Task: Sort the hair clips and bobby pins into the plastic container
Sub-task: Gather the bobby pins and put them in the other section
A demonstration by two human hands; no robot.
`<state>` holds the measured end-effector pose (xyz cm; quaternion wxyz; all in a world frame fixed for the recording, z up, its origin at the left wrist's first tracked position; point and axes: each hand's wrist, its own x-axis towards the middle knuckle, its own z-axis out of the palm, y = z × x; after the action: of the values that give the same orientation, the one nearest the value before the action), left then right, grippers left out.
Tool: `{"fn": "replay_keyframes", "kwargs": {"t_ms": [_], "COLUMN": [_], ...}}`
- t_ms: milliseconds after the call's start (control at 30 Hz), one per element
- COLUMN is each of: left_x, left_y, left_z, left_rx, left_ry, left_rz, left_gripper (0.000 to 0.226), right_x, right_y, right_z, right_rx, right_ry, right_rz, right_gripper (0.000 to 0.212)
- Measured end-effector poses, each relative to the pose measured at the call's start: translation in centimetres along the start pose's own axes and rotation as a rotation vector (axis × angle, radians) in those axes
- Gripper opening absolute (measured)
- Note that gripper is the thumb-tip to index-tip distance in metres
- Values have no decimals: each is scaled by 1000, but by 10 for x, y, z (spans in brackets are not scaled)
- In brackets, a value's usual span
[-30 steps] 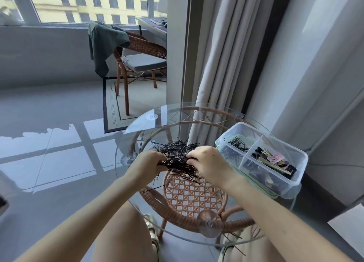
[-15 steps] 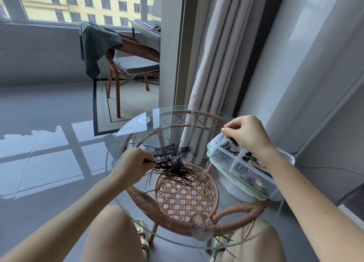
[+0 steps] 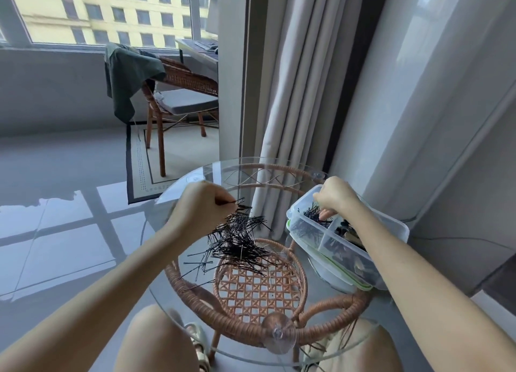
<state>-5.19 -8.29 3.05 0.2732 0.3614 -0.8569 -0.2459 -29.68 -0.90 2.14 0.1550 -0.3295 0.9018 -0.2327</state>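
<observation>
Left hand [image 3: 203, 206] pinches a few pins off the tangled black bobby pin pile [image 3: 237, 240] mid-frame on the round glass worktop [image 3: 167, 301]. Right hand [image 3: 335, 197], fingers loose, dips into the clear divided plastic container [image 3: 391, 223] at right. Risk: snagged pins drag off the glass edge.

A heap of bobby pins [image 3: 237, 240] lies on the round glass tabletop [image 3: 173, 204] near its centre, over the woven rattan frame [image 3: 258, 287] beneath. The divided plastic container [image 3: 391, 226] sits at about 3 o'clock on the tabletop (one compartment holds more pins, the next holds hair clips [image 3: 349, 232]). The left hand [image 3: 202, 204] is at 11 o'clock of the heap; the right hand [image 3: 336, 195] reaches into the container. A wicker chair [image 3: 178, 97] stands far behind, at 11 o'clock.
</observation>
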Motion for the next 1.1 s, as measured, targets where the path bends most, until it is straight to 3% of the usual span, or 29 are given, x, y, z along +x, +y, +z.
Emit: {"fn": "replay_keyframes", "kwargs": {"t_ms": [200, 333, 433, 600, 700, 833, 1100], "left_x": [33, 53, 70, 79, 78, 77, 67], "left_y": [47, 76, 86, 92, 90, 70, -2], "left_z": [44, 90, 123, 140, 126, 89, 49], "left_rx": [-150, -158, -22, 322, 289, 84, 33], "left_ry": [68, 50, -48, -378, -493, -425, -238], "left_rz": [73, 141, 167, 230, 317, 291, 108], "left_gripper": [11, 11, 12, 10, 22, 22, 24], "right_x": [-22, -45, -53, -58, -57, -66, -94], "right_y": [34, 51, 58, 61, 60, 49, 15], "right_z": [-39, -53, -55, -49, -44, -33, 9], "right_rx": [88, 86, 51, 48, 65, 114, 112], "right_ry": [324, 371, 378, 341, 338, 359, 212], "right_rz": [-196, -280, -302, -351, -363, -435, -559], "right_gripper": [35, 37, 37, 32, 29, 31, 26]}}
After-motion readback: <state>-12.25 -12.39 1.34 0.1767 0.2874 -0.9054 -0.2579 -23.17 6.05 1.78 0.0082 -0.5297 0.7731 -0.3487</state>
